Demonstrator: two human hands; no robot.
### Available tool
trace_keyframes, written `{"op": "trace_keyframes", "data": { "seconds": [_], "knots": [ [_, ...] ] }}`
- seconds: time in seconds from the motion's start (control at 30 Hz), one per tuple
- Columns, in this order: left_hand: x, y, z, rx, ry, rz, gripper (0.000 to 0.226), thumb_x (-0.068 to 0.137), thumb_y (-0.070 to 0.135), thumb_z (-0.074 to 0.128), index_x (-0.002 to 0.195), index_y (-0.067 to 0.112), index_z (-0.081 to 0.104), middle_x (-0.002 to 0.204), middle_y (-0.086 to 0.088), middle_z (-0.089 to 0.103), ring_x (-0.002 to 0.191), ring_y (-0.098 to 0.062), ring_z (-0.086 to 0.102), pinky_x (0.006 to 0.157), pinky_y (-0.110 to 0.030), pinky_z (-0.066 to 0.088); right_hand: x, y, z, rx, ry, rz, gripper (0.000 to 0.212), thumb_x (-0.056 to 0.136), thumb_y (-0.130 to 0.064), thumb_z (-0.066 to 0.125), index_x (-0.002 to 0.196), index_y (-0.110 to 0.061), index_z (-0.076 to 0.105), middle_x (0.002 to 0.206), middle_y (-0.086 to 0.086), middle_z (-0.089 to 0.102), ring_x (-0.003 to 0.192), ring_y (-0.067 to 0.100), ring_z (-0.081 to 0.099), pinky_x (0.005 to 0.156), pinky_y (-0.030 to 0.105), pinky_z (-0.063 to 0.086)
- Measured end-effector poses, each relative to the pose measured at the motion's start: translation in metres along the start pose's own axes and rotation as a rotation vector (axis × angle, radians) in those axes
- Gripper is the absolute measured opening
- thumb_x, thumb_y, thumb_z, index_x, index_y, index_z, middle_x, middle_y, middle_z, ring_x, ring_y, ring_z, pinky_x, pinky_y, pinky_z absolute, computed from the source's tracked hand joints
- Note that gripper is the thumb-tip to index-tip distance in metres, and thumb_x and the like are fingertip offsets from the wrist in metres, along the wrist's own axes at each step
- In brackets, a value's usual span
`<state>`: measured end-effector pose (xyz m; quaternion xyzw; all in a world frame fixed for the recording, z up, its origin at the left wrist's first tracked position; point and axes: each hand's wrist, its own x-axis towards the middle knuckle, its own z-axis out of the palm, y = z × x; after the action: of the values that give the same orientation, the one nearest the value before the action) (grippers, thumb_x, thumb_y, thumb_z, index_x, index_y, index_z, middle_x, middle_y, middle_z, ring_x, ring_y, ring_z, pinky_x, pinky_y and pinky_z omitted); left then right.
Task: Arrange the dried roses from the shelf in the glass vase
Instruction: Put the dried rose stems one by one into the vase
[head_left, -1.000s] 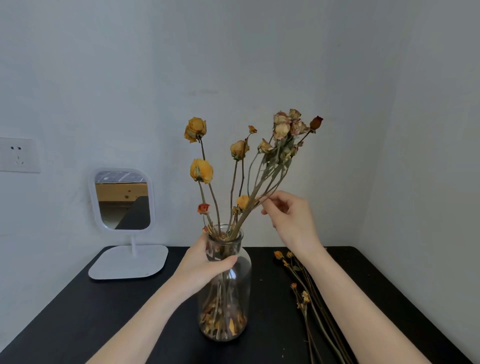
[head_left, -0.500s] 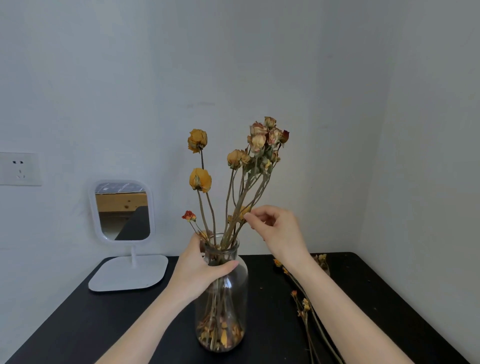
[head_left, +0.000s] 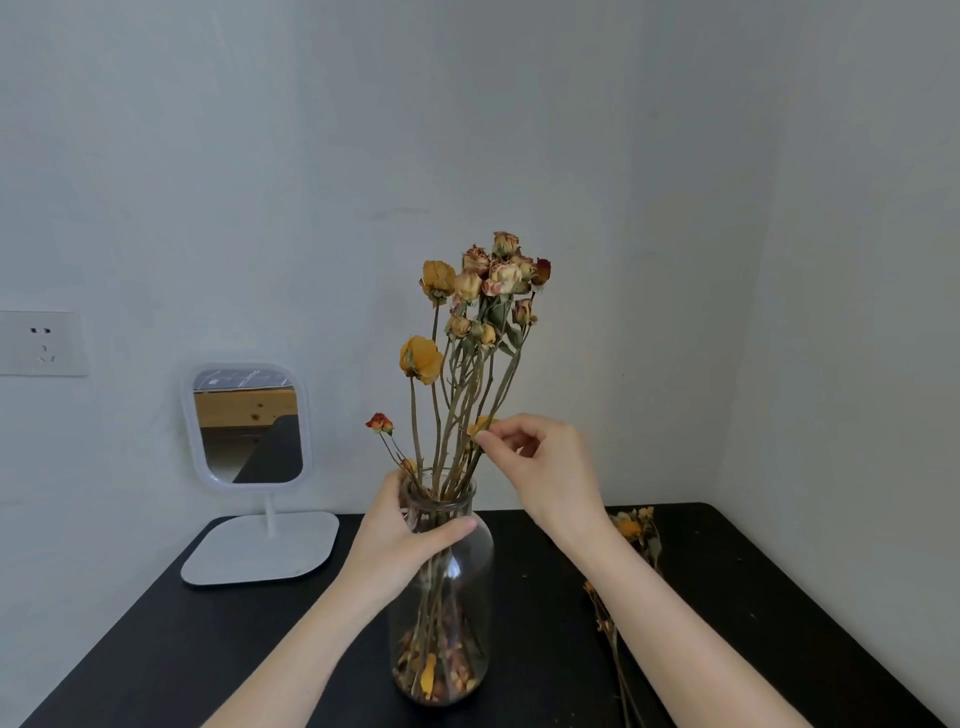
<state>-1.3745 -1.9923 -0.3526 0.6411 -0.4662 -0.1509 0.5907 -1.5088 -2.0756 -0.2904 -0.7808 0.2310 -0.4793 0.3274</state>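
A clear glass vase (head_left: 470, 613) stands on the black table (head_left: 519, 639), fallen petals at its bottom. Several dried roses (head_left: 488, 291) with yellow, pink and red heads rise from its mouth, nearly upright. My left hand (head_left: 402, 540) grips the vase's neck, thumb across the front. Just above and to the right of the mouth, my right hand (head_left: 545, 467) pinches a stem of the bunch between thumb and forefinger. More dried roses (head_left: 631, 535) lie on the table to the right, partly hidden behind my right forearm.
A white-framed stand mirror (head_left: 249, 431) sits at the table's back left. A wall socket (head_left: 41, 343) is on the left wall. White walls close in behind and on the right, where the table ends.
The bunch in the vase has swung from leaning right to nearly upright. My right hand moved left and down with the stems. My left hand stays on the vase neck.
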Motion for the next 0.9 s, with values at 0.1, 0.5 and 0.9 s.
{"op": "trace_keyframes", "data": {
  "seconds": [0.1,0.5,0.9],
  "knots": [
    [0.001,-0.002,0.003,0.039,0.044,0.023,0.073,0.056,0.046,0.080,0.116,0.036,0.040,0.105,0.023,0.054,0.099,0.003,0.052,0.077,-0.010,0.039,0.000,-0.003,-0.001,0.035,0.059,-0.018,0.009,0.086,-0.025,0.063,0.087,-0.020,0.070,0.068,-0.010,0.062,0.064,-0.005,0.054,0.059,0.008,0.044],
    [0.003,-0.011,-0.001,0.110,0.077,0.027,0.065,0.059,0.047,0.080,0.110,0.044,0.039,0.097,0.032,0.052,0.088,0.014,0.050,0.068,-0.005,0.037,0.001,-0.005,-0.009,0.164,0.093,0.041,0.010,0.086,-0.025,0.063,0.091,-0.020,0.070,0.069,0.002,0.063,0.065,0.005,0.053,0.060,0.010,0.044],
    [0.003,-0.007,-0.007,0.062,-0.040,0.025,0.062,0.055,0.050,0.078,0.104,0.045,0.042,0.107,0.022,0.056,0.098,0.010,0.053,0.073,-0.007,0.040,-0.009,-0.003,0.004,-0.024,-0.038,0.014,0.010,0.082,-0.032,0.067,0.073,-0.027,0.067,0.061,-0.011,0.057,0.060,-0.005,0.052,0.055,0.008,0.042]
  ]
}}
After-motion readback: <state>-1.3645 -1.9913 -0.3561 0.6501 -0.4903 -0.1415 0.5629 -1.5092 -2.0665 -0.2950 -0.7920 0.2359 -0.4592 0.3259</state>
